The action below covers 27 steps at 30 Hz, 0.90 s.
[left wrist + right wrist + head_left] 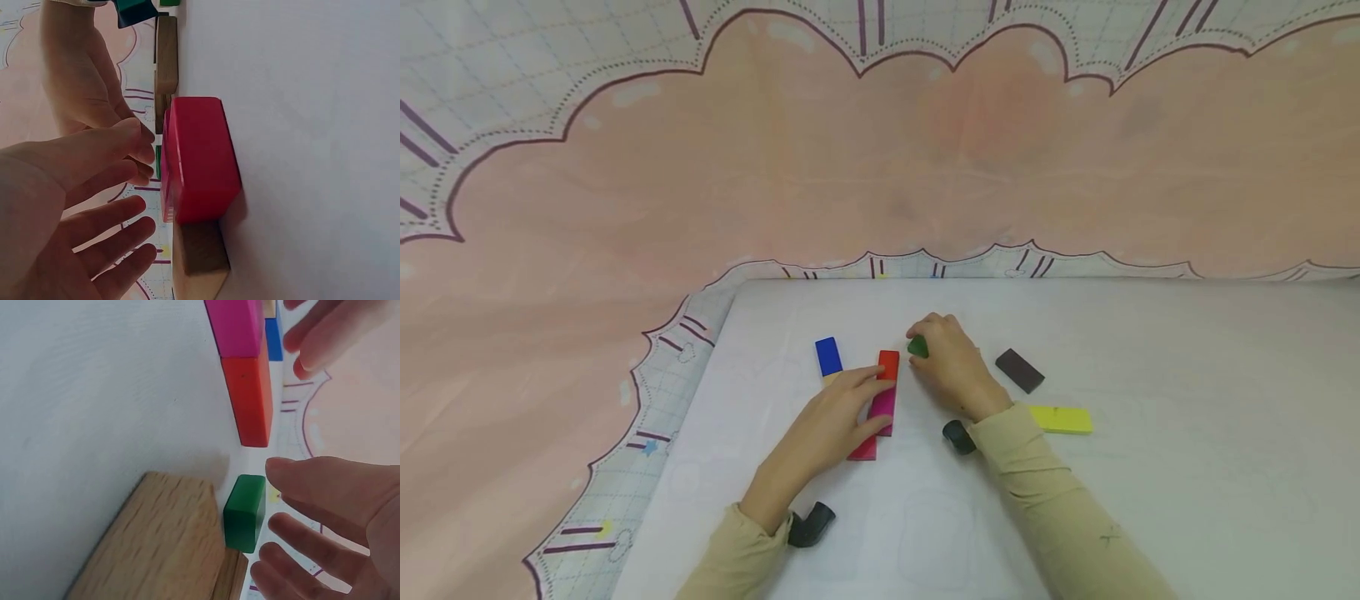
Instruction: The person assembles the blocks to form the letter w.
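Peach backdrop (880,183) with scalloped, gridded borders, standing behind a white tabletop (1210,467). Green block (918,346) is on the far part of the table, right of the red block (888,365), with a gap between.

Right hand (953,367): fingers and thumb set around the green block; can't tell if they pinch it or just flank it. Right wrist view shows a plain wood block (153,544) right beside the green one.

Left hand (827,425): fingers spread over the row on the left, nothing gripped. Left wrist view shows a gap between fingertips and blocks.

Row, far to near: red block, then magenta block (882,412) end to end with it, then crimson block (863,451) at the near end, offset a bit left. Blue block (828,356) is far left, with a tan block (831,377) at its near end, mostly under the left hand.

Right side: dark brown block (1020,371) lies at an angle, well apart from the row. Yellow block (1061,420) is nearer, left end behind the right sleeve (1037,467). Both sleeves are beige. Black wrist device on each arm.
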Motion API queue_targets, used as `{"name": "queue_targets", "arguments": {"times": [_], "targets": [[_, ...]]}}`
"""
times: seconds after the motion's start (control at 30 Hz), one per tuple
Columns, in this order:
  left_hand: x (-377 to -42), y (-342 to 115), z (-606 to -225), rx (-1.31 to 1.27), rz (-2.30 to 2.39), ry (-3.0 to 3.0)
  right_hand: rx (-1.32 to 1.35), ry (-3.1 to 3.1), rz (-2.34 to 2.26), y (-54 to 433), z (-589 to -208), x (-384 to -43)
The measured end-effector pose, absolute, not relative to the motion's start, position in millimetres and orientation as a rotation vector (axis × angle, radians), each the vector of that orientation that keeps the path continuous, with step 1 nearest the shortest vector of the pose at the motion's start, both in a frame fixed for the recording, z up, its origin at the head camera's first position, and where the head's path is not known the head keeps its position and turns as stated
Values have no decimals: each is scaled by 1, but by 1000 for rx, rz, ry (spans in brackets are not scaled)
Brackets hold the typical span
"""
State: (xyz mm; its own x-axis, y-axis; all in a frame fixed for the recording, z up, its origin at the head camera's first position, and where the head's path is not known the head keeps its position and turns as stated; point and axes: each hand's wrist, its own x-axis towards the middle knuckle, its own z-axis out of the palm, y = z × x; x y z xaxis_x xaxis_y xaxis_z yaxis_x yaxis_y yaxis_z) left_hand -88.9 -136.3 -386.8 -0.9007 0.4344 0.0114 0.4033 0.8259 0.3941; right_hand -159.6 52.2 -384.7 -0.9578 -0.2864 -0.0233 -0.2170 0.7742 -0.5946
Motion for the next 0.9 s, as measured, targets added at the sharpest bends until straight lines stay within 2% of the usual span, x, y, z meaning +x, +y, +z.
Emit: {"name": "queue_targets", "arguments": {"times": [0.9], "targets": [[-107, -129, -391, 639, 597, 2887, -324, 2768, -1037, 57, -391, -171]]}}
